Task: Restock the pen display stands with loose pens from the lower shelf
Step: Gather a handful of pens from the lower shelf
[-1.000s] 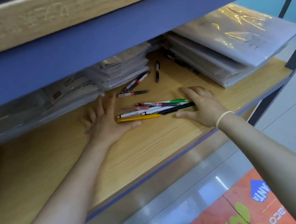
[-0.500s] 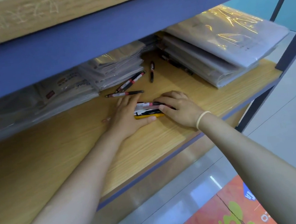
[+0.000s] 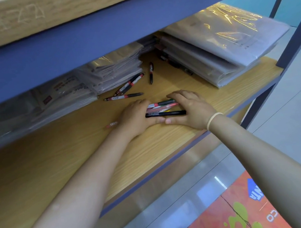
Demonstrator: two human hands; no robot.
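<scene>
A bunch of loose pens (image 3: 161, 109) lies on the wooden lower shelf (image 3: 151, 149), gathered between my two hands. My left hand (image 3: 135, 118) curls round the bunch from the left, and my right hand (image 3: 189, 108) curls round it from the right, thumbs nearly touching below. A black pen (image 3: 167, 114) is the nearest of the bunch. One red pen (image 3: 111, 124) pokes out left of my left hand. Three more pens lie further back: one flat (image 3: 123, 96), a pair slanted (image 3: 130, 83), one upright (image 3: 151, 72). No display stand is in view.
Stacks of plastic-wrapped paper goods sit at the shelf's back left (image 3: 83, 88) and right (image 3: 219, 45). A blue shelf beam (image 3: 95, 36) hangs low overhead. A blue upright post (image 3: 294, 33) stands at the right. Tiled floor and an orange mat (image 3: 238, 214) lie below.
My hands have drawn together, sweeping the spread pens into one tight bunch between them. The yellow pen is no longer visible. The view has shifted slightly.
</scene>
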